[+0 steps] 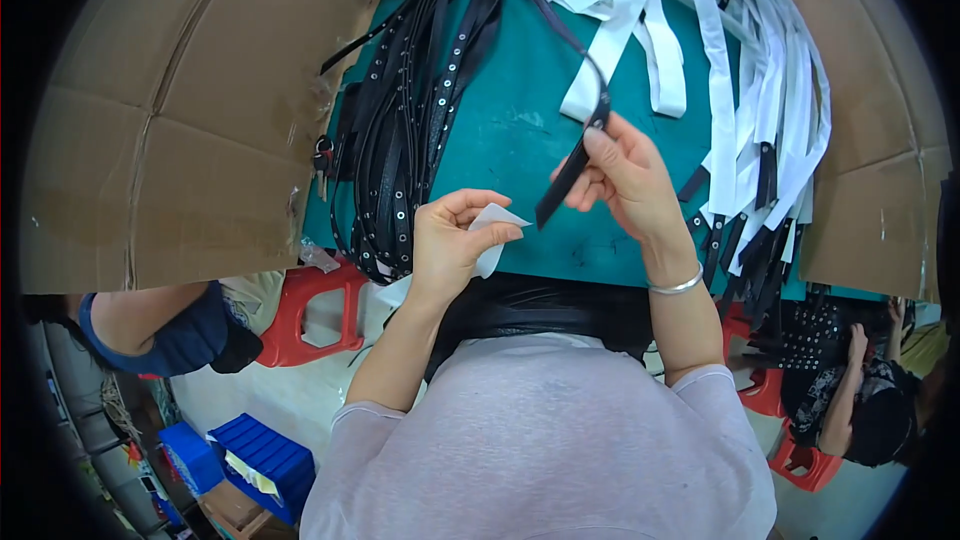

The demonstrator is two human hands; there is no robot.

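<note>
My left hand is closed on a white strip, pinched between thumb and fingers, its end sticking out toward the right. In my right hand is a black belt, gripped near its end. That belt's short end points down and left toward the white strip, apart from it, while the rest curves up to the far side of the table. Left of my hands, a thick bundle of black belts with metal eyelets lies over the green table.
White strips lie at the far side, and a bundle of wrapped belts hangs over the right edge. Cardboard walls the left, more cardboard the right. Keys lie by the left edge. People sit on red stools at both sides.
</note>
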